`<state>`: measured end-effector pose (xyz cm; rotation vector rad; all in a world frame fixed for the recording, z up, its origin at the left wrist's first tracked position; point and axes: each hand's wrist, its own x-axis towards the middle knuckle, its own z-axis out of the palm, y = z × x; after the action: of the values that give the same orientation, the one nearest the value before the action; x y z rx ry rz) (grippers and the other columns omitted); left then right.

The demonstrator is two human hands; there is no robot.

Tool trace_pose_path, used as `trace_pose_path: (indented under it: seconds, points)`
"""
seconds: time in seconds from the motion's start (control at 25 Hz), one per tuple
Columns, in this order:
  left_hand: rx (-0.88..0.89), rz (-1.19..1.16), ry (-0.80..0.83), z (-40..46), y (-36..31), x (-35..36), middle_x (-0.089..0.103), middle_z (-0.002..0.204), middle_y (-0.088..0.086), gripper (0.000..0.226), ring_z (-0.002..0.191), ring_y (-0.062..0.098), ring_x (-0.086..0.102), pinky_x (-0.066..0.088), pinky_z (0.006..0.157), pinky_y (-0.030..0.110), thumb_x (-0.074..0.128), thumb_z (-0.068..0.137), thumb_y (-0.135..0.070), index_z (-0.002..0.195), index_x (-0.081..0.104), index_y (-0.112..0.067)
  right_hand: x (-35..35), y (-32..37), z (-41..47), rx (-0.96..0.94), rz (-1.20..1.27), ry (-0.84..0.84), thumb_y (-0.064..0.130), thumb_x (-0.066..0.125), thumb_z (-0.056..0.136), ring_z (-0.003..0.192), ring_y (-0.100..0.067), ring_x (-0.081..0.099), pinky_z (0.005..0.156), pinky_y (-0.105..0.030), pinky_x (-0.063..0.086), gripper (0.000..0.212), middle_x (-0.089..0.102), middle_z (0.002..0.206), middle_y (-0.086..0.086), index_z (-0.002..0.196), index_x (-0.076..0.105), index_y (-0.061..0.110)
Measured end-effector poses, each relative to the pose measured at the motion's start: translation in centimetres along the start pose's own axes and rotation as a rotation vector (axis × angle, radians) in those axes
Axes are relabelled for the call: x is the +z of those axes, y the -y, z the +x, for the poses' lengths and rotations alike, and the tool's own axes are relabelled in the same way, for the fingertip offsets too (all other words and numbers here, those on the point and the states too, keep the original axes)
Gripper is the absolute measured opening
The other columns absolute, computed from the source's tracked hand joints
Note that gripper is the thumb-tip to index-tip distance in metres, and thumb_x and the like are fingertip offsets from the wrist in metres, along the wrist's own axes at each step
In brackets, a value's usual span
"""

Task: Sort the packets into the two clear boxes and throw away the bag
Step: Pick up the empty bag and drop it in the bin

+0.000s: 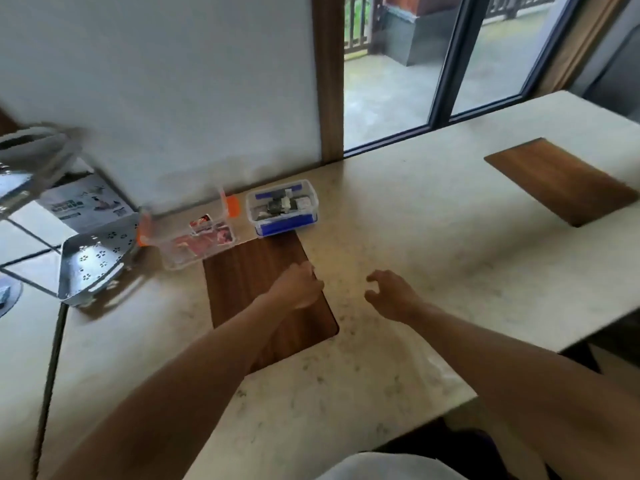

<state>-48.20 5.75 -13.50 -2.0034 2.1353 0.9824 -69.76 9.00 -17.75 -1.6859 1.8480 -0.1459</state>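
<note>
Your two bare arms reach forward over a pale speckled stone countertop [398, 209]. Your left hand [298, 287] hovers over the near wooden inlay panel [249, 271], its fingers curled inward; whether they pinch anything you cannot tell. Your right hand [389, 294] hangs just beside it over bare stone, fingers spread apart and holding nothing. Farther on, at the panel's far edge, stand the two clear plastic boxes, close together. The left one, with orange clips [194, 237], holds red-and-white packets [207, 233]. The right one, with blue clips [282, 207], holds dark grey and white packets [280, 204]. To the left stands a perforated metal rack [93, 268], blurred in the frame. A second wooden inlay panel [561, 181] lies well apart at far right, before a glass sliding door [446, 57].
</note>
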Motion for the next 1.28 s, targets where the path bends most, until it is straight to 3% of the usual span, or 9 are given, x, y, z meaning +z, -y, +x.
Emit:
trace_pose_path:
  seconds: [0.24, 0.44, 0.64, 0.72, 0.92, 1.0, 1.12, 1.2, 1.28]
  points:
    - [0.132, 0.100, 0.240, 2.1, -6.8, 9.7, 0.056, 0.140, 0.018, 0.054, 0.121, 0.034, 0.057, 0.046, 0.094, 0.037, 0.052, 0.101, -0.037, 0.144, 0.043, -0.006, 0.4, -11.3, -5.6, 0.315, -0.034, -0.198, 0.029, 0.062, 0.090, 0.122, -0.032, 0.050, 0.101, -0.040, 0.041, 0.038, 0.054, 0.132, -0.012, 0.125, 0.059, 0.016]
    - [0.183, 0.087, 0.358, 2.5, -10.9, 15.6, 0.058, 0.139, 0.017, 0.058, 0.124, 0.033, 0.056, 0.046, 0.098, 0.037, 0.060, 0.097, -0.040, 0.144, 0.045, -0.009, 2.4, -15.9, -8.9, 0.542, -0.004, -0.129, 0.056, 0.067, 0.083, 0.123, -0.033, 0.048, 0.099, -0.044, 0.044, 0.072, 0.046, 0.135, -0.014, 0.136, 0.045, 0.012]
    - [0.198, -0.023, 0.308, 3.6, -13.2, 18.9, 0.058, 0.134, 0.017, 0.069, 0.119, 0.033, 0.060, 0.050, 0.099, 0.041, 0.068, 0.091, -0.043, 0.145, 0.043, -0.008, 5.2, -16.6, -9.5, 0.526, -0.024, -0.193, 0.052, 0.068, 0.083, 0.117, -0.034, 0.052, 0.096, -0.043, 0.046, 0.072, 0.055, 0.129, -0.016, 0.135, 0.043, 0.008]
    - [0.150, -0.089, 0.311, 3.5, -13.4, 19.8, 0.062, 0.123, 0.012, 0.063, 0.113, 0.031, 0.062, 0.052, 0.094, 0.041, 0.070, 0.090, -0.040, 0.140, 0.046, -0.009, 5.9, -16.8, -9.7, 0.508, 0.101, -0.204, 0.045, 0.071, 0.083, 0.115, -0.034, 0.054, 0.095, -0.043, 0.046, 0.064, 0.060, 0.124, -0.012, 0.132, 0.047, 0.012]
    - [0.041, -0.428, 0.339, 1.4, -12.8, 20.5, 0.066, 0.075, 0.010, 0.022, 0.063, 0.021, 0.062, 0.057, 0.067, 0.037, 0.076, 0.089, -0.022, 0.088, 0.068, -0.001, 7.3, -17.2, -11.8, 0.487, 0.217, -0.264, 0.036, 0.065, 0.082, 0.100, -0.023, 0.051, 0.087, -0.035, 0.047, 0.017, 0.052, 0.098, -0.002, 0.086, 0.060, 0.020]
    - [0.046, -0.547, 0.405, -0.4, -12.6, 20.4, 0.065, 0.073, 0.012, 0.018, 0.060, 0.022, 0.063, 0.057, 0.063, 0.036, 0.074, 0.090, -0.014, 0.087, 0.066, 0.002, 7.8, -17.2, -13.7, 0.553, 0.404, -0.369, 0.031, 0.068, 0.081, 0.093, -0.016, 0.049, 0.081, -0.029, 0.043, 0.014, 0.050, 0.096, 0.000, 0.084, 0.062, 0.019]
    - [0.030, -0.747, 0.539, -3.4, -12.3, 21.0, 0.067, 0.070, 0.014, 0.013, 0.059, 0.027, 0.066, 0.058, 0.063, 0.038, 0.070, 0.092, -0.005, 0.083, 0.060, -0.002, 9.0, -17.5, -18.2, 0.727, 1.053, -0.458, 0.020, 0.073, 0.083, 0.072, -0.011, 0.059, 0.070, -0.027, 0.049, 0.015, 0.063, 0.087, -0.002, 0.089, 0.061, 0.013]
    - [0.048, -0.764, 0.600, -5.4, -12.2, 22.3, 0.070, 0.069, 0.016, 0.016, 0.057, 0.027, 0.068, 0.059, 0.060, 0.036, 0.068, 0.094, -0.004, 0.080, 0.059, -0.004, 10.1, -18.3, -21.5, 0.824, 1.457, -0.497, 0.012, 0.072, 0.088, 0.065, -0.017, 0.061, 0.069, -0.033, 0.053, 0.019, 0.064, 0.077, -0.009, 0.101, 0.059, 0.008]
    - [0.071, -0.697, 0.623, -7.6, -12.6, 24.2, 0.071, 0.071, 0.016, 0.014, 0.056, 0.024, 0.068, 0.058, 0.055, 0.032, 0.064, 0.096, -0.005, 0.082, 0.061, -0.003, 11.4, -19.6, -24.5, 0.922, 1.607, -0.540, 0.009, 0.071, 0.089, 0.068, -0.021, 0.064, 0.069, -0.037, 0.055, 0.021, 0.063, 0.072, -0.010, 0.107, 0.061, 0.008]
